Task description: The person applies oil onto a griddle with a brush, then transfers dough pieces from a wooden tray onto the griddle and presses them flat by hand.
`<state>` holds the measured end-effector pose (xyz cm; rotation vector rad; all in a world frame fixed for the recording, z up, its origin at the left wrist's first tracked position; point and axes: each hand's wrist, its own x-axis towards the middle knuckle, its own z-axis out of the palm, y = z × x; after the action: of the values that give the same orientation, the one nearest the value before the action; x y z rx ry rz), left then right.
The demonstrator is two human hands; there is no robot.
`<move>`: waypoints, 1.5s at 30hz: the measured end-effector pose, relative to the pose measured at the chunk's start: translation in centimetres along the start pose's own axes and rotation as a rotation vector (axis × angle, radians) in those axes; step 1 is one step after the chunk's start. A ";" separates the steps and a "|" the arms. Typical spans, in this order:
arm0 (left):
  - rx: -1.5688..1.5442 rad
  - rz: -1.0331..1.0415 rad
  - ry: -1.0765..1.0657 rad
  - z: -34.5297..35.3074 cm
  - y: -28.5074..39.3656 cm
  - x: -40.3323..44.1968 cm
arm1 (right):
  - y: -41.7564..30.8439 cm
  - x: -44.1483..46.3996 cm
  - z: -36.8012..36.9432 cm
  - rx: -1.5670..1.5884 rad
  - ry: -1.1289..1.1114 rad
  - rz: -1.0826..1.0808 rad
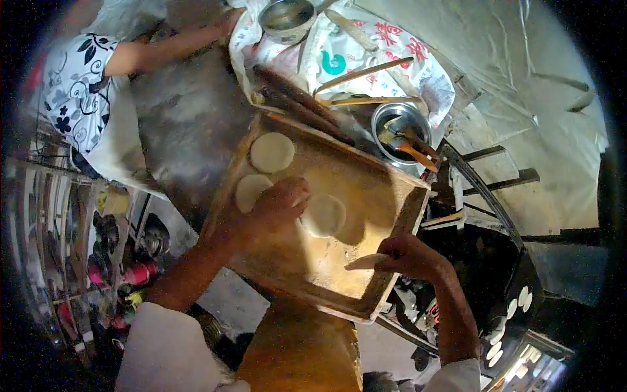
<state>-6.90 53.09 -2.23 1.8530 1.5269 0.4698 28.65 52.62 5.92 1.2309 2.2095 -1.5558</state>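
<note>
1. A pale dough round point(324, 217) lies on the tray between the hands, nearer the left hand point(279, 201); being circular, it shows no long axis.
2. The left fingers curl at its edge; whether they grip, one cannot tell.
3. The right hand point(413, 257) pinches a thin pale piece point(366, 262), seen edge-on.
4. The wooden tray point(372, 189) carries two further rounds point(272, 152); a steel pot point(377, 142) stands beyond.

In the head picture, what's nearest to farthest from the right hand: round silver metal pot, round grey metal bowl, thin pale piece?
1. Thin pale piece: held in the right hand.
2. Silver metal pot: beyond the brown wooden tray.
3. Grey metal bowl: up top.
</note>
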 end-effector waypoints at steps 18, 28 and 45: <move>0.082 -0.228 0.026 4.5 -0.8 -3.8 | 6.2 6.3 12.9 0.104 0.637 0.037; 0.092 -0.237 -0.088 4.8 1.3 -4.4 | 4.9 1.0 13.4 1.894 0.499 -0.304; -1.908 -0.569 -0.058 8.4 13.0 -8.7 | -3.6 -9.0 12.9 1.755 0.855 -0.277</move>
<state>5.76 41.45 2.09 -0.0486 0.7172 1.0047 28.04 36.63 7.79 2.1423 0.5521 -3.8024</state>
